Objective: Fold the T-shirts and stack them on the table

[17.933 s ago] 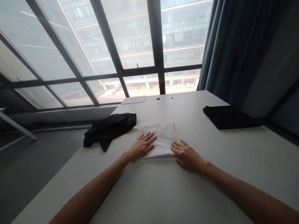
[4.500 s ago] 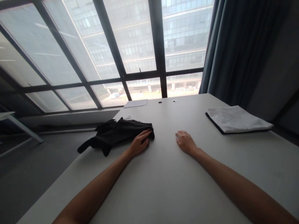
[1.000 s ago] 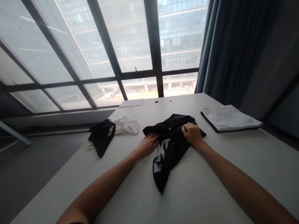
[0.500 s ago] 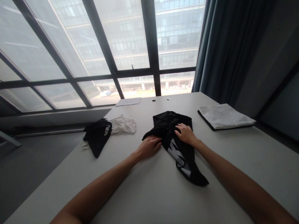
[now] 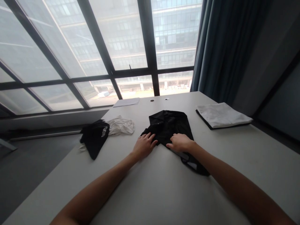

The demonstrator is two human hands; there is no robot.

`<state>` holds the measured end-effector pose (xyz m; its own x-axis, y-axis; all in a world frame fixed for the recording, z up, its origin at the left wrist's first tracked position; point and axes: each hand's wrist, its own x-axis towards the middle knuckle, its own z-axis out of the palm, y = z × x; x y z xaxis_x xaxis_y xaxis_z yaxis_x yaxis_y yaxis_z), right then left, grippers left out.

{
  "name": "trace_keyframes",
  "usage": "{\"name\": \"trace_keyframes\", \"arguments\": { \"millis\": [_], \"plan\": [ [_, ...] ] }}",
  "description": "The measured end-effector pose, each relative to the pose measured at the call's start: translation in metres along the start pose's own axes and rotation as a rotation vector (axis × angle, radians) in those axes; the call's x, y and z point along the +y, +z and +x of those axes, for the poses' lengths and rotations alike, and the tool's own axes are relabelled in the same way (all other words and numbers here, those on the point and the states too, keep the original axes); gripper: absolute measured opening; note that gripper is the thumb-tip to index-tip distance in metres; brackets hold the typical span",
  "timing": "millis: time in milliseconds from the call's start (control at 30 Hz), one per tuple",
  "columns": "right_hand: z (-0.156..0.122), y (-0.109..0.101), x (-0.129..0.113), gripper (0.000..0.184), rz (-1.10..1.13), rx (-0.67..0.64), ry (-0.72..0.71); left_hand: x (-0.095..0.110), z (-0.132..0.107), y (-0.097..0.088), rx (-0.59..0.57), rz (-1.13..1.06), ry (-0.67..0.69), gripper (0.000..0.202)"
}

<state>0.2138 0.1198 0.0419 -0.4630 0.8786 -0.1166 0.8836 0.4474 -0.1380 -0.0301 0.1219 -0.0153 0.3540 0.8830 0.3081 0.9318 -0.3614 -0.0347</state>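
Note:
A crumpled black garment (image 5: 172, 122) lies on the white table (image 5: 150, 193) in front of me; its exact kind is hard to make out. Grey-white print shows on its near right part, half covered by my right arm. My left hand (image 5: 144, 146) rests on the garment's left near edge with the fingers spread and lying flat. On the near middle part, my right hand (image 5: 180, 143) has its fingers curled and closed on the cloth.
To the left, a black cloth piece with white lettering (image 5: 96, 136) hangs near the table edge beside a crumpled white cloth (image 5: 122, 125). Folded white fabric (image 5: 223, 115) lies on black fabric at the right. Papers (image 5: 126, 102) sit at the far edge, before the windows.
My right hand has moved nearer to me and its fingers have closed on the garment. The printed part is now more folded and covered. My left fingers have spread out flat.

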Motion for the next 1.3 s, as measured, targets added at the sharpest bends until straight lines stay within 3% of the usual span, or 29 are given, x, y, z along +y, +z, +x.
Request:
{"name": "trace_keyframes", "arguments": {
  "millis": [200,367,467,600,700,833,933,1000,1100,1300],
  "plan": [
    [0.011,0.007,0.015,0.063,-0.024,0.062,0.17,0.016,0.0,-0.02,0.008,-0.119,0.087,0.048],
    [0.033,0.032,0.042,0.063,0.001,0.165,0.313,0.025,-0.006,-0.029,-0.072,-0.336,0.409,0.038],
    [0.043,0.048,0.059,0.054,0.027,0.273,0.313,0.029,-0.008,-0.027,-0.008,-0.353,0.487,0.035],
    [0.045,0.05,0.07,0.045,0.056,0.501,0.291,0.011,0.001,-0.012,0.216,-0.303,0.22,0.035],
    [0.038,0.039,0.059,0.032,0.106,0.651,0.187,-0.02,0.013,0.003,0.212,-0.22,0.028,0.042],
    [0.023,0.029,0.024,0.038,0.124,0.551,-0.033,-0.05,0.02,0.015,0.114,-0.225,-0.127,0.044],
    [0.015,0.033,0.001,0.043,0.025,0.404,-0.111,-0.055,0.019,0.014,0.121,-0.218,-0.153,0.036],
    [0.012,0.038,-0.005,0.036,-0.048,0.37,-0.136,-0.055,0.018,0.011,0.119,-0.209,-0.166,0.032],
    [0.01,0.044,0.001,0.021,-0.103,0.424,-0.149,-0.057,0.017,0.006,0.098,-0.205,-0.185,0.022],
    [-0.002,0.033,0.051,0.028,-0.011,0.723,-0.241,-0.075,0.021,-0.004,0.042,-0.243,-0.217,0.013]
  ]
}}
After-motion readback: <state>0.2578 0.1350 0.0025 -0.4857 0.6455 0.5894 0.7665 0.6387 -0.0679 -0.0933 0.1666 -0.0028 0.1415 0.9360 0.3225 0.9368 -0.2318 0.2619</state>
